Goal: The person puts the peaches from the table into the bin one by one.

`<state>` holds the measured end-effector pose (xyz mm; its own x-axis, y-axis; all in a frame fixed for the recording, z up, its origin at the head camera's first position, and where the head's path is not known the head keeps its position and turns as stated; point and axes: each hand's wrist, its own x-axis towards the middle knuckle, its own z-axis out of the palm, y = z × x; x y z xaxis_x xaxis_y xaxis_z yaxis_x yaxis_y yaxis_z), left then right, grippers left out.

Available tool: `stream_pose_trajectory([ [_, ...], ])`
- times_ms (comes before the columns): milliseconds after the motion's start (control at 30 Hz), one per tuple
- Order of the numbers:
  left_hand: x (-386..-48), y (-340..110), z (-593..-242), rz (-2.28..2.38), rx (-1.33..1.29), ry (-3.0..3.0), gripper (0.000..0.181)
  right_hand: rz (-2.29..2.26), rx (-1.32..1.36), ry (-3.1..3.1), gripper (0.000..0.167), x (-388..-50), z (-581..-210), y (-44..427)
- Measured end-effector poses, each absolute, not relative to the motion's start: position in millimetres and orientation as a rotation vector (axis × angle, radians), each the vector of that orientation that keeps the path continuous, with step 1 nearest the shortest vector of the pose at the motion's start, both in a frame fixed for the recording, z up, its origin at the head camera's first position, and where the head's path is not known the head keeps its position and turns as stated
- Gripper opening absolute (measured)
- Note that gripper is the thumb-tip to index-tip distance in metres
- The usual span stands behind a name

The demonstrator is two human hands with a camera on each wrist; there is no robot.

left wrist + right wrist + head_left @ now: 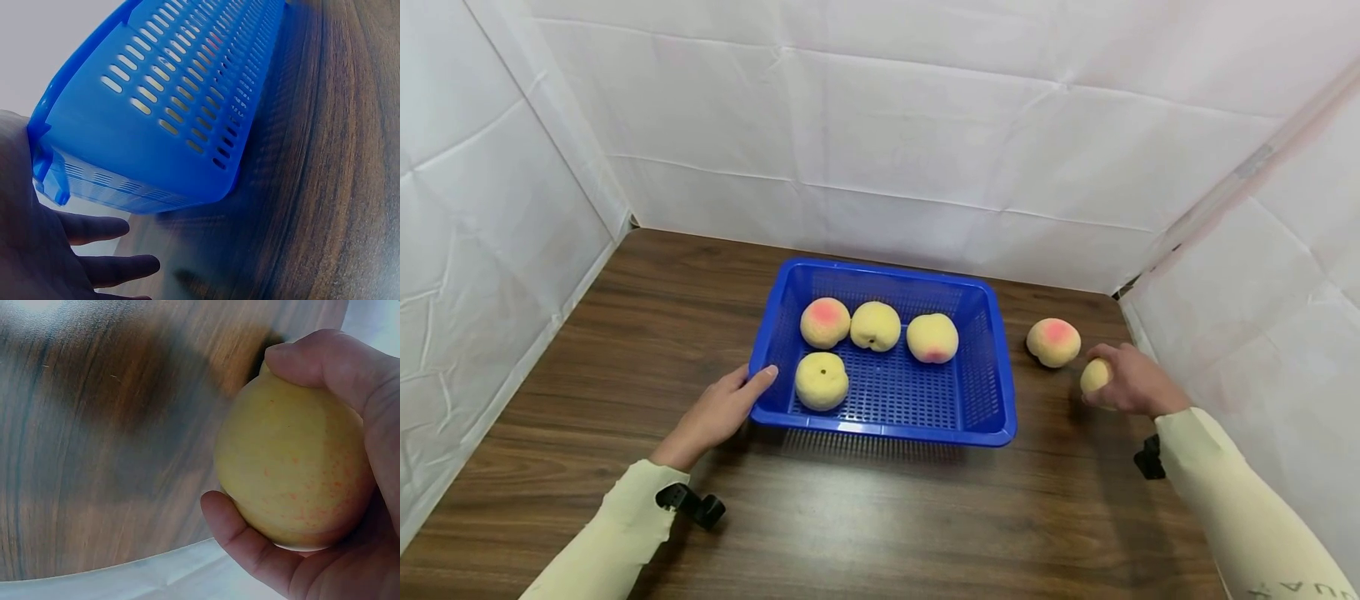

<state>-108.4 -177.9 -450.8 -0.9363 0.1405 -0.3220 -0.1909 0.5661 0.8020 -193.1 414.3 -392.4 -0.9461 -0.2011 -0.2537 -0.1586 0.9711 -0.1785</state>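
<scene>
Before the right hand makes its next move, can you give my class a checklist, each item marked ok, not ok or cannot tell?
1. Right hand grips a peach: ok, fingers and thumb around it.
2. Left hand at the basket: ok, thumb over its left rim.
3. Room inside: ok, four peaches there, bare floor at front right.
4. All fruit in: not ok, a loose peach sits right of the basket, besides the gripped one.
5. Gripped peach clear of the table: cannot tell.
</scene>
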Motion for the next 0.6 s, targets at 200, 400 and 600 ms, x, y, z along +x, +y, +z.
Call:
stream_pose_trajectory([
  [200, -108.3, -178.1, -451.3, 1.321, -0.036, 2.447, 0.080, -0.229, -0.307, 2.871, 0.063, -193.3, -389.3, 415.9],
  [400, -108.2, -178.3, -452.2, 1.323, -0.039, 2.436, 0.081, -0.230, -0.324, 2.856, 0.063, -192.6, -382.0, 415.7],
  [600, -107.9, -178.8, -451.4, 1.321, -0.032, 2.429, 0.082, -0.238, -0.335, 2.859, 0.060, -192.2, -374.8, 413.7],
])
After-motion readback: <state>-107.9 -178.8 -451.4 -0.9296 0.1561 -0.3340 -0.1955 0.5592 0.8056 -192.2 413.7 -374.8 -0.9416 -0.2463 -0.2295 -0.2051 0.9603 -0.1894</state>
